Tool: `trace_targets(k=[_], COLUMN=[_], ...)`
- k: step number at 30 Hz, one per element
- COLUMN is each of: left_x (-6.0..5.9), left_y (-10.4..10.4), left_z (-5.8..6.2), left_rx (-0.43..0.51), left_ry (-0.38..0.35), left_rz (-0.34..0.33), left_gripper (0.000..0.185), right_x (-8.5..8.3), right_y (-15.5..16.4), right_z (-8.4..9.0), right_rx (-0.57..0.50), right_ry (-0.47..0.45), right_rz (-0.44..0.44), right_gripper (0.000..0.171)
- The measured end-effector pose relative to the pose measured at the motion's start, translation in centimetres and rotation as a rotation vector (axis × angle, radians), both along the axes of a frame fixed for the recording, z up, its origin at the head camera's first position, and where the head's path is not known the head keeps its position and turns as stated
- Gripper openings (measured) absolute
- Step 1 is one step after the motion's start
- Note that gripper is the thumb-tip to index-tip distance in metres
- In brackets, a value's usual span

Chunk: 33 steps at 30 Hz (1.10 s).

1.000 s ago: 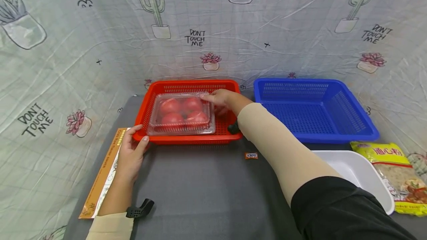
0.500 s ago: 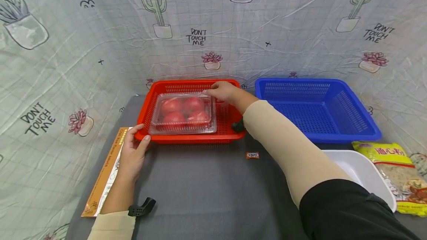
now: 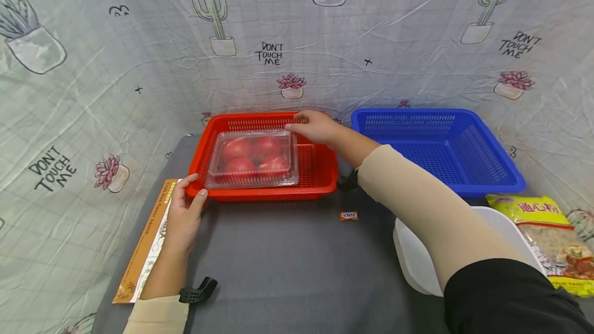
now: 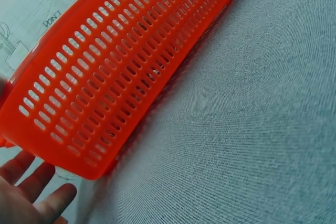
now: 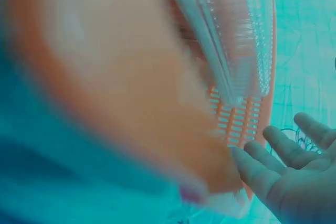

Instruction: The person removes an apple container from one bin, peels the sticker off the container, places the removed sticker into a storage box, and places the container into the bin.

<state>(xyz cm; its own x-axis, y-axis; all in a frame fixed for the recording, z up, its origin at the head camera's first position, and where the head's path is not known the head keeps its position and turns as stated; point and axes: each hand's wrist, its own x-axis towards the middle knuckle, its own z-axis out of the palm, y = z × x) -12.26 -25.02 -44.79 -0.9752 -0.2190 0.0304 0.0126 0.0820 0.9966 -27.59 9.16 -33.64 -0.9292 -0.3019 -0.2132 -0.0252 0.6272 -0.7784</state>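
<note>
In the head view a clear plastic box of tomatoes (image 3: 254,156) sits inside the red basket (image 3: 264,194), towards its left side. My left hand (image 3: 183,220) holds the basket's front left corner, thumb at the front and fingers round the side. The left wrist view shows the slotted wall of the red basket (image 4: 105,72) beside the fingers of the left hand (image 4: 34,195). Over the basket's back right part is my right hand (image 3: 315,127), thumb near the box's back right corner. In the right wrist view the right hand (image 5: 296,177) has its fingers spread, with nothing in them.
A blue basket (image 3: 464,187) stands to the right. In front of it are a white tray (image 3: 413,256), partly behind the right arm, and a yellow pasta bag (image 3: 540,215). A small orange packet (image 3: 348,216) and an orange-and-white flat pack (image 3: 145,241) lie on the grey table.
My right hand has come off the box's right edge and shifted slightly up and right, its forearm swinging right. The left hand stays at the basket corner, and the box has not moved.
</note>
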Motion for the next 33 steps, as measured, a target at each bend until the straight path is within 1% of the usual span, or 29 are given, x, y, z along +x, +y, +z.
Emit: trace_targets(k=[3,5,7,11,13,15,18,21,25,29,33], left_x=[0.1,0.2,0.3,0.3,0.2,0.2,0.2,0.5,1.0,1.2,1.3], left_y=[0.1,0.1,0.2,0.4,0.5,0.8,1.3,1.9,2.8,3.7,4.6], left_z=[0.2,0.3,0.4,0.8,1.0,1.2,1.6,2.0,2.4,2.7,3.2], left_rx=[-0.018,-0.052,-0.112,-0.29,-0.346,-0.373,-0.425,-0.522,-0.64,-0.727,-0.843], left_ry=[-0.002,-0.001,0.003,0.027,0.041,0.066,0.111,0.169,0.239,0.293,0.325], left_rz=[0.013,0.029,0.049,0.108,0.13,0.135,0.113,0.076,0.028,-0.016,-0.044], left_gripper=[0.052,0.053,0.053,0.052,0.054,0.056,0.059,0.063,0.068,0.073,0.08], right_x=[0.8,1.4,2.0,3.3,4.0,4.8,6.3,7.7,9.6,11.0,12.0], right_y=[0.3,0.6,0.8,1.3,1.7,2.1,2.8,3.4,4.0,4.4,4.7], right_z=[0.2,0.1,0.0,-0.3,-0.4,-0.5,-0.6,-0.9,-1.5,-1.8,-1.9], right_rx=[0.041,0.049,0.053,0.1,0.128,0.141,0.139,0.157,0.242,0.304,0.323], right_ry=[0.057,0.09,0.112,0.2,0.251,0.298,0.349,0.392,0.465,0.542,0.578], right_rz=[0.038,0.059,0.072,0.11,0.136,0.163,0.196,0.225,0.275,0.312,0.319], right_gripper=[0.071,0.071,0.07,0.07,0.07,0.071,0.072,0.074,0.079,0.083,0.084])
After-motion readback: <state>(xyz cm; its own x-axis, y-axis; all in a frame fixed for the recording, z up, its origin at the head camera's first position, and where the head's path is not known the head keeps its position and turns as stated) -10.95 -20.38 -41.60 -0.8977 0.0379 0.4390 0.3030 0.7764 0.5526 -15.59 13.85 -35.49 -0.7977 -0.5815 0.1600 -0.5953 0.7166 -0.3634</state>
